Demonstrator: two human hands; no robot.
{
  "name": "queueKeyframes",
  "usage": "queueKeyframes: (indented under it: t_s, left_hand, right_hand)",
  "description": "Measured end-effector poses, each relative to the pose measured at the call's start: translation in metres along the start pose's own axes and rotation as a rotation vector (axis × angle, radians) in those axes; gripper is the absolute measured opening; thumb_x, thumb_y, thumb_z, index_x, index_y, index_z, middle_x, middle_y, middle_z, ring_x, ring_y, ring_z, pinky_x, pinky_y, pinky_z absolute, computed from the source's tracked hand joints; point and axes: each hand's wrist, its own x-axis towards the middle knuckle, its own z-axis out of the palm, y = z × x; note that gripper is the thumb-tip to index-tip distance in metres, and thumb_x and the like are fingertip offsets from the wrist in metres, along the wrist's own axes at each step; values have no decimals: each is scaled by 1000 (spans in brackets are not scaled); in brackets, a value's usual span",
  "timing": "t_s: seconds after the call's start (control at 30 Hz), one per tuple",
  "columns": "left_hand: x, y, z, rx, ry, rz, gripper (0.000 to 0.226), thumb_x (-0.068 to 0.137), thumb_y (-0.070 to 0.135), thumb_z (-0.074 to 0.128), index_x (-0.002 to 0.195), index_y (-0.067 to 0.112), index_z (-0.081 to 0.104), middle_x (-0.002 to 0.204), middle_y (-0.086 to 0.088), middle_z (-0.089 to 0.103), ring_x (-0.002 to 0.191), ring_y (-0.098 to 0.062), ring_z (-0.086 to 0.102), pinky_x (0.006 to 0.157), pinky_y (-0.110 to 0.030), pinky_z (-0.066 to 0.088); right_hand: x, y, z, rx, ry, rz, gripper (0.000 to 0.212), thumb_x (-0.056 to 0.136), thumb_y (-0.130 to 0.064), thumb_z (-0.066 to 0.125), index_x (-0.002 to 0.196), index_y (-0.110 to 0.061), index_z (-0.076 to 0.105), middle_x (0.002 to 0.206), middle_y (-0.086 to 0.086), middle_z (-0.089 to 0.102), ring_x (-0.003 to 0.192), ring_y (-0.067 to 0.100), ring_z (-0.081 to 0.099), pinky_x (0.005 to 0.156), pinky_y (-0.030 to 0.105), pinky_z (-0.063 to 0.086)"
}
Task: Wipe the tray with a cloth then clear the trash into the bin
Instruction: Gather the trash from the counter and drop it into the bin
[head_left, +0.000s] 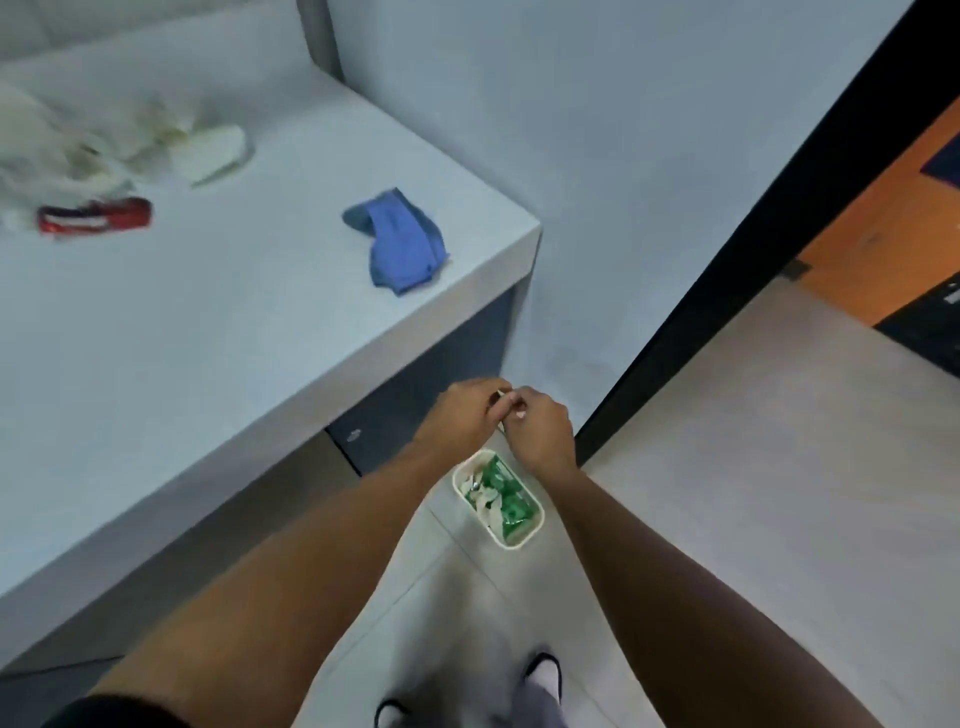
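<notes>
Both forearms reach out over the floor, left hand and right hand touching above the bin. Fingers of both curl round something small and pale pinched between them — too small to identify. Bin sits on the floor just off the desk's near-right corner, holding green wrappers and white scraps. Blue cloth lies crumpled by the desk's right edge; red wrapper at far left — blurred.
</notes>
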Motion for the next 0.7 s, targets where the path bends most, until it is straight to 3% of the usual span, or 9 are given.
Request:
queueKeyframes:
  t_s: [0.1, 0.23, 0.4, 0.57, 0.7]
  left_hand:
    - [-11, 60, -102, -7, 127, 91, 22, 101, 26, 53, 110, 15, 70, 104, -3, 72, 94, -20, 66, 83, -36, 50]
    - [-32, 83, -218, 5, 290, 15, 30, 102, 37, 51, 114, 16, 68, 105, -2, 71, 93, -19, 65, 81, -36, 52]
    - [-92, 23, -321, 172, 443, -150, 41, 97, 53, 51, 123, 24, 63, 114, 1, 69, 94, -16, 65, 86, -36, 53]
    - [-160, -55, -362, 222, 479, -402, 39, 97, 50, 51, 125, 24, 62, 118, 2, 66, 102, -17, 62, 90, -39, 52]
    - [-185, -110, -373, 218, 508, -562, 35, 97, 47, 51, 123, 27, 62, 116, 4, 65, 95, -15, 62, 87, -36, 51]
  right_hand:
    - [-18, -89, -64, 34, 94, -157, 21, 88, -16, 53, 102, -19, 69, 96, 8, 72, 89, 29, 65, 76, 37, 54]
    - [-28, -198, -93, 33, 56, -386, 18, 91, -24, 55, 102, -22, 69, 99, 1, 72, 90, 20, 65, 72, 23, 41]
    - [-45, -300, -58, 40, -52, -588, 31, 90, -49, 59, 110, -27, 67, 102, -8, 70, 91, 10, 62, 76, 25, 46]
    - [-66, -356, 14, 31, -204, -682, 28, 89, -45, 61, 110, -26, 68, 102, -7, 71, 94, 12, 62, 81, 28, 47]
    - [-58, -380, 64, -65, -321, -730, 25, 89, -41, 61, 110, -28, 68, 105, -9, 70, 101, 12, 63, 89, 33, 51]
